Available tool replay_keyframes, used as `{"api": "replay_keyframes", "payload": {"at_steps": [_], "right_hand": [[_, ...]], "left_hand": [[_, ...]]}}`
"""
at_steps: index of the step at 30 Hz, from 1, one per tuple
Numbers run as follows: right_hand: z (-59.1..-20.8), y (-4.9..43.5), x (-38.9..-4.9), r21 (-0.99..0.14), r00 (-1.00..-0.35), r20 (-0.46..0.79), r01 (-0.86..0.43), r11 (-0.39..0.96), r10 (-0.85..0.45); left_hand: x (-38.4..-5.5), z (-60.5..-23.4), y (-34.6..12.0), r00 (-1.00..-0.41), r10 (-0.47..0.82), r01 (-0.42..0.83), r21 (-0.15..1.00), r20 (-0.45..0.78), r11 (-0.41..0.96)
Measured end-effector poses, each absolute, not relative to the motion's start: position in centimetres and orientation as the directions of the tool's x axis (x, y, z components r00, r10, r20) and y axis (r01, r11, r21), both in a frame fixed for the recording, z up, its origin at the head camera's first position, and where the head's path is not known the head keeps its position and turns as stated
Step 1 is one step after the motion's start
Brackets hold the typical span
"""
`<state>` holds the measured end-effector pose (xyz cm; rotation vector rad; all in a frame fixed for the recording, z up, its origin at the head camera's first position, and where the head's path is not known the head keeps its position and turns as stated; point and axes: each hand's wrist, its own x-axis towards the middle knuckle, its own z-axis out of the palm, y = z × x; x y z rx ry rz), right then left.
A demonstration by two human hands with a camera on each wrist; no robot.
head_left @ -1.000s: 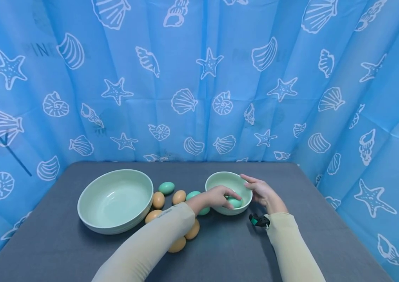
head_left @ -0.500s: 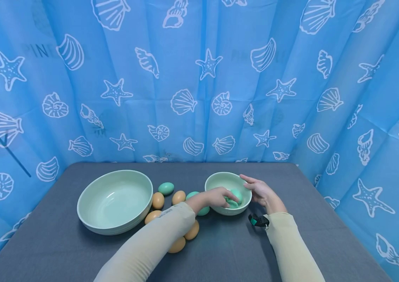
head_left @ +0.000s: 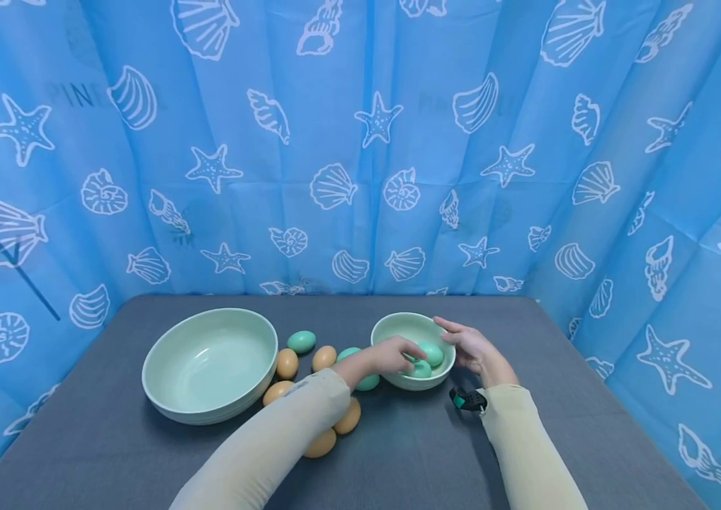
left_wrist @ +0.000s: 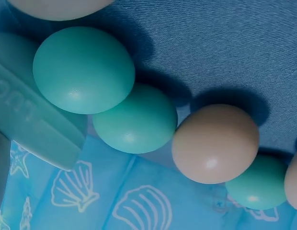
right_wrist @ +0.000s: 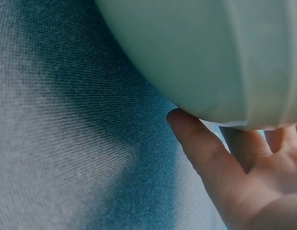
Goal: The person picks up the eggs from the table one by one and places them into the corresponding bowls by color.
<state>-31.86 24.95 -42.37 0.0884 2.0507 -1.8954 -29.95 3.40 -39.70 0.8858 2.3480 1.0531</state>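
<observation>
In the head view, my left hand point(head_left: 391, 355) reaches over the near left rim of a small pale green bowl point(head_left: 392, 326), index finger stretched out. Two green eggs lie inside it: one egg point(head_left: 430, 353) toward the right and another egg point(head_left: 421, 369) right under the left fingertips. My right hand point(head_left: 472, 348) holds the bowl by its right side, thumb over the rim and fingers around the outer wall. Seen from the right wrist, one fingertip point(right_wrist: 179, 117) meets the bowl's underside point(right_wrist: 187, 57), with other fingers partly hidden behind it.
A large pale green bowl point(head_left: 163, 354) stands on the left of the grey table point(head_left: 411, 439). Between the bowls lie several brown eggs point(head_left: 287, 363) and green eggs point(head_left: 302, 341), some partly hidden by the left sleeve point(head_left: 271, 439). A blue shell-patterned curtain point(head_left: 360, 142) hangs behind.
The left fingers have come away from the green egg they held in the small bowl. That egg and a second one now show more fully there. The right hand stays at the bowl.
</observation>
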Motion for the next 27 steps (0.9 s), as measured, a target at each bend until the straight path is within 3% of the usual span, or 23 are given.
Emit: {"api": "replay_keyframes", "payload": {"at_steps": [15,27], "right_hand": [[-42.2,24.9,-31.7,-0.953,-0.933,-0.301,0.29,0.085,-0.197],[-42.2,25.0,-31.8,-0.954,-0.937,-0.299,0.291,0.073,-0.182]], "left_hand": [[-28.4,-39.6,0.0,-0.857,0.512,0.274,0.888,0.051,0.37],[-26.3,-39.2,-3.0,-0.91,0.406,0.262,0.868,0.077,0.423]]}}
